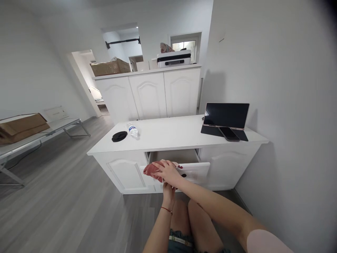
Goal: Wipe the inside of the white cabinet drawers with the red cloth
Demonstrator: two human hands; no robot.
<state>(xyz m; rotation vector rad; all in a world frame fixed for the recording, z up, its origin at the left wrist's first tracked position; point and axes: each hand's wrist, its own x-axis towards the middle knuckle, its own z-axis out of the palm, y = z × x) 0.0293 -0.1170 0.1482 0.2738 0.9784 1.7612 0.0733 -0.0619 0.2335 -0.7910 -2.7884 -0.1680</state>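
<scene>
My right hand (168, 173) lies over a bunched red-and-white cloth (151, 170), its fingers curled across the top. Both are at the upper edge of a white drawer front (198, 172). Below them is my left hand (168, 192), with a red cord at its wrist; its fingers are hidden behind my right hand and the cloth, so its grip does not show. The drawer (172, 155) is pulled out from the white cabinet. A dark knob (183, 175) shows on its front, just right of my right hand.
On the cabinet top (168, 135) are a round black item (119, 136), a water bottle (133, 130), a tablet (226, 115) on a dark cover and a phone (229, 134). A taller white cabinet (147, 93) stands behind. My knees (181, 214) are below the drawer. A wall rises at right.
</scene>
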